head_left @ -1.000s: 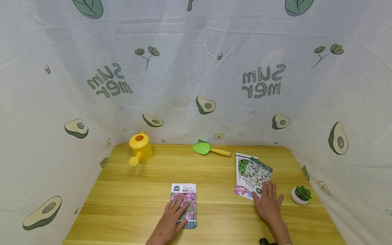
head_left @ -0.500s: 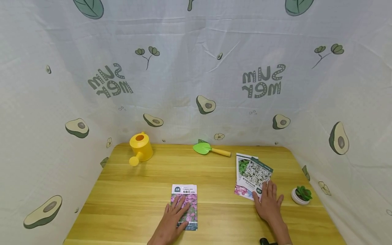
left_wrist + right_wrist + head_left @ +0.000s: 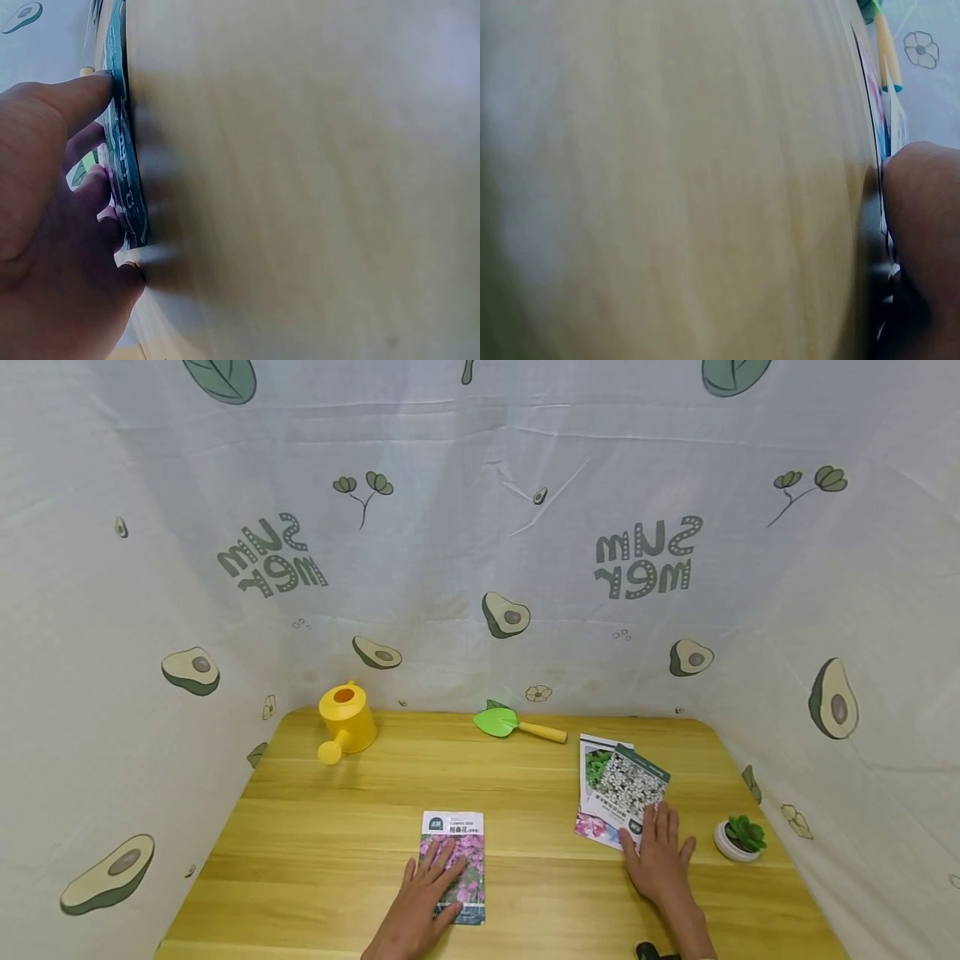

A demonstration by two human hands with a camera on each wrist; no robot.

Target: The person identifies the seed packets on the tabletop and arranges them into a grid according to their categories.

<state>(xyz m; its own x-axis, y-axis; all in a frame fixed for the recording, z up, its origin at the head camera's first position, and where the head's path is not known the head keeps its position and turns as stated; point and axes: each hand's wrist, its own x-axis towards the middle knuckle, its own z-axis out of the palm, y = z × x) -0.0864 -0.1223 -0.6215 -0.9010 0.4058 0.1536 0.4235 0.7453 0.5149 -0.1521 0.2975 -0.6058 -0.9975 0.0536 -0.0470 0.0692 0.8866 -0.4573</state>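
In the head view my left hand [image 3: 422, 895] rests with spread fingers on a seed packet [image 3: 471, 868] printed with pink flowers, lying flat on the table. The left wrist view has that packet's dark green end [image 3: 124, 172] edge-on, the thumb at its side. Over at the right, my right hand [image 3: 660, 864] lies with extended fingers, its tips at the lower edge of a white-flower seed packet [image 3: 630, 783]. Beneath that one, partly covered, are a green-leaf packet [image 3: 596, 752] and a pink-and-blue printed one [image 3: 596, 828]. The right wrist view shows mostly tabletop and the thumb [image 3: 922, 210].
A yellow watering can [image 3: 348, 722] stands at the back left of the wooden table [image 3: 337, 843]. Along the back edge lies a green trowel [image 3: 497, 722] with a yellow handle. A potted succulent [image 3: 741, 837] sits right of my right hand. Printed cloth [image 3: 450, 543] surrounds the table.
The pink-flower packet has slid very slightly toward me under the left hand. The right hand and its packets stay in place.
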